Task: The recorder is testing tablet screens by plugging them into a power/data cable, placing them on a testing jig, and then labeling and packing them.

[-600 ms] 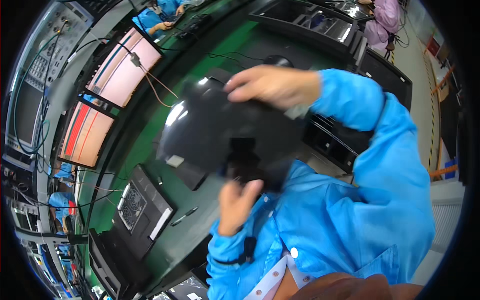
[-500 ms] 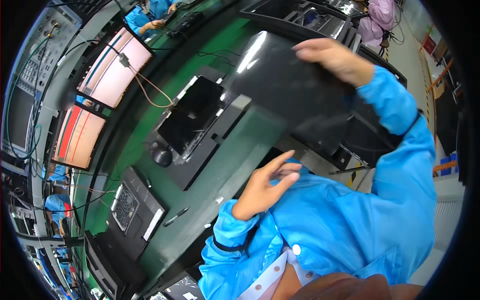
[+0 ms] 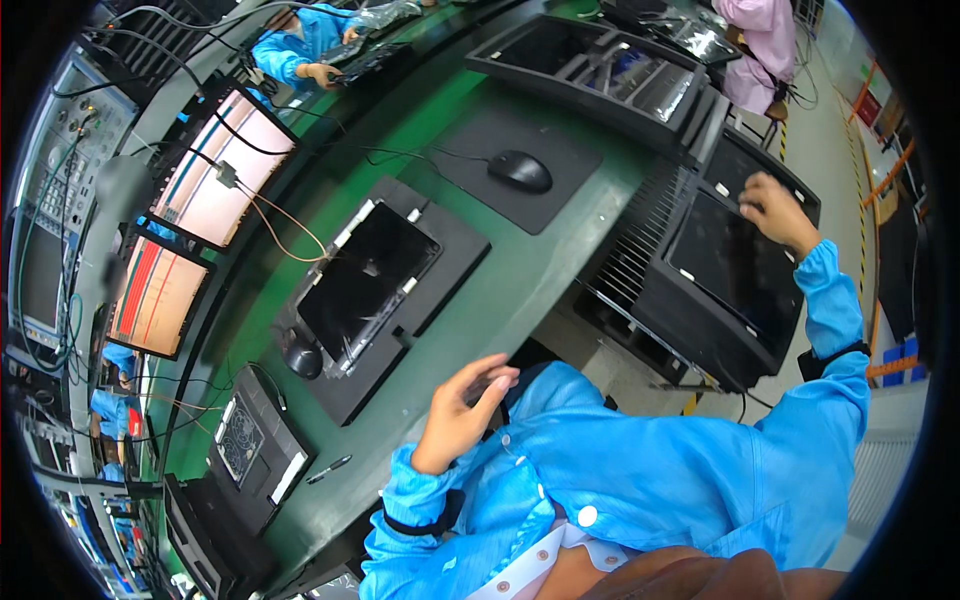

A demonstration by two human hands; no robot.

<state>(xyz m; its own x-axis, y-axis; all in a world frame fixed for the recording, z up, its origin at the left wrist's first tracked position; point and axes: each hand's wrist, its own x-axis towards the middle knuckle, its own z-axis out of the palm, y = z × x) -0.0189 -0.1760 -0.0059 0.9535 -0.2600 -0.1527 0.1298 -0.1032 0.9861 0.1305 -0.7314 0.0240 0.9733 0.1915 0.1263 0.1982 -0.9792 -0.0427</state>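
Note:
My right hand is over a black tray at the right, its fingers curled; whether anything is in them I cannot make out. A dark flat panel lies in that tray, with small white pieces along its edges. My left hand is raised in front of my body near the bench edge, fingers apart and holding nothing. Beyond it on the bench, a black screen panel with white tabs lies on a dark base.
A mouse sits on a black mat. Two monitors stand at the left. A pen lies beside a black fixture. Slotted rack at the bench edge; black trays behind. Co-workers sit farther off.
My right hand has moved right and nearer, from above a large dark sheet-like piece to the tray. That piece has left the bench, uncovering the mouse and mat. My left hand shifted left.

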